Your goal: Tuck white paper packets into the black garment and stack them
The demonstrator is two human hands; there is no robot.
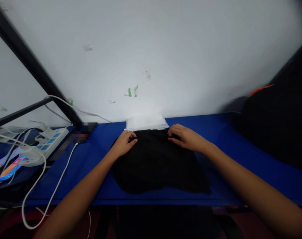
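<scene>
Head view, black cloth (158, 162), far corners at left hand (124, 142), right hand (185, 136)

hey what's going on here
A person has both hands at a black cloth spread on a blue table. The left hand is at its far left corner, the right hand at its far right. Whether the fingers pinch the cloth or just rest on it is hard to tell. A flat white item lies just past the cloth's far edge, by the wall.
</scene>
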